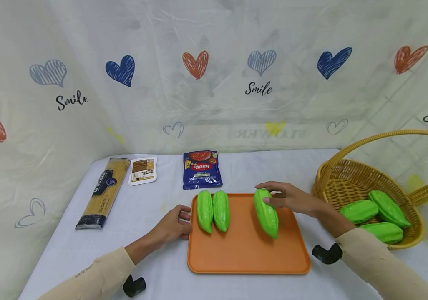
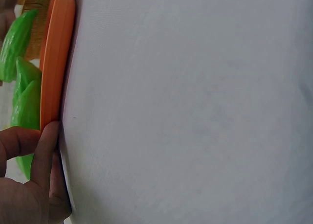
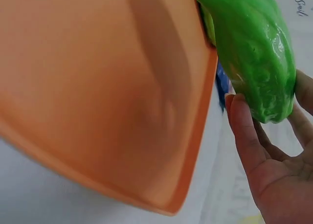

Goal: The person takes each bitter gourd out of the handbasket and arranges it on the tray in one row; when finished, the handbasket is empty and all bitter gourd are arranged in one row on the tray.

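Note:
My right hand grips one end of a bright green bitter melon and holds it raised over the right part of an orange tray. In the right wrist view the thumb and fingers pinch the end of that melon, whose shadow falls on the tray. At the tray's left edge, my left hand pinches the rim. Two more bitter melons, a left one and a right one, lie side by side in the tray's upper left.
A wicker basket with a tall handle stands at the right, several bitter melons inside. Behind the tray lies a blue Barilla sauce pouch. Farther left are a small white packet and a spaghetti pack.

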Available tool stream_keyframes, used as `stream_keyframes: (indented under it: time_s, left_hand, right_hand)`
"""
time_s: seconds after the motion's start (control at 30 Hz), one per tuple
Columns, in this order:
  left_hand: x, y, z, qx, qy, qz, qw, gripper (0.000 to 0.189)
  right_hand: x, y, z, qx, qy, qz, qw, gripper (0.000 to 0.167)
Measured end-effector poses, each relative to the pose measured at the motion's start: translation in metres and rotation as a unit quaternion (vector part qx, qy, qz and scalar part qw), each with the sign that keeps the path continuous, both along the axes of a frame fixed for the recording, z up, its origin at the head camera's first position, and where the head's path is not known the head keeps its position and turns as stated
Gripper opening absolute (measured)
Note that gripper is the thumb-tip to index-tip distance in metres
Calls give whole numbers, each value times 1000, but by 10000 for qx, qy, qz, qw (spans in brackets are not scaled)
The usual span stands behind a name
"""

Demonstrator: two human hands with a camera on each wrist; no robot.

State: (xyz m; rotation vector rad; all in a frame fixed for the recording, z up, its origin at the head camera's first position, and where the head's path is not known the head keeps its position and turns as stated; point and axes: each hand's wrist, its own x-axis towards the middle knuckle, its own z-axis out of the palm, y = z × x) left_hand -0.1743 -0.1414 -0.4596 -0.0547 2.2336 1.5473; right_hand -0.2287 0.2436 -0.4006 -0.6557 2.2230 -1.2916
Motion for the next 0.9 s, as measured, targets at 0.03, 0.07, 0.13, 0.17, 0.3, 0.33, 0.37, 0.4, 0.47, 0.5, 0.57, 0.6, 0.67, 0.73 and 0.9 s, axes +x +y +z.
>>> stream_keyframes:
  time_s: [0.03, 0.07, 0.13, 0.17, 0.3, 0.33, 0.37, 0.4, 0.47, 0.5, 0.57, 0.6, 0.67, 0.73, 0.9]
  left_hand:
    - [0, 0, 0, -10, -2, 4, 10000, 62]
    - [0, 0, 0, -20, 4, 2, 10000, 61]
    - [0, 0, 0, -29, 13, 13, 10000, 61]
    - [0, 0, 0, -26, 16, 16, 10000, 61]
    - [0, 0, 0, -4, 6, 26, 10000, 62]
    - [0, 1, -1, -7, 2, 28, 10000, 62]
    - [-1, 1, -1, -6, 1, 26, 10000, 62]
    - [-1, 1, -1, -5, -2, 25, 10000, 62]
    - [-1, 1, -1, -7, -6, 13, 10000, 62]
    - [-1, 1, -1, -2, -6, 5, 10000, 62]
    - [0, 1, -1, 18, -11, -2, 10000, 62]
    - [0, 1, -1, 24, -16, -3, 10000, 62]
    - [0, 1, -1, 22, -30, 8, 10000, 62]
    - [0, 0, -1, 16, -49, 20, 10000, 62]
    - [0, 0, -1, 25, -56, 18, 10000, 61]
  right_hand:
    - [-1, -2, -1, 19, -7, -1, 10000, 51]
    - [-2, -3, -2, 48, 9, -5, 10000, 51]
    - [-4, -6, -4, 90, 42, -21, 9999, 51]
    - [-5, -8, -6, 108, 43, -23, 9999, 51]
    - [-8, -14, -11, 134, -6, -52, 9999, 52]
    - [-9, -15, -12, 136, -3, -48, 9999, 53]
    - [-10, -17, -13, 135, -19, -57, 9999, 55]
    - [-11, -18, -15, 127, -35, -71, 9999, 56]
    - [-12, -22, -18, 139, -52, -105, 9998, 58]
    - [-13, -24, -19, 145, -43, -116, 9998, 58]
    - [-15, -27, -22, 171, -48, -121, 9998, 58]
    - [-15, -29, -23, 207, -25, -103, 9997, 59]
    - [-17, -33, -24, 285, 9, -47, 9996, 59]
    - [-18, -36, -25, 356, -16, 8, 9994, 60]
    - [-20, -43, -24, 477, -122, -15, 9988, 63]
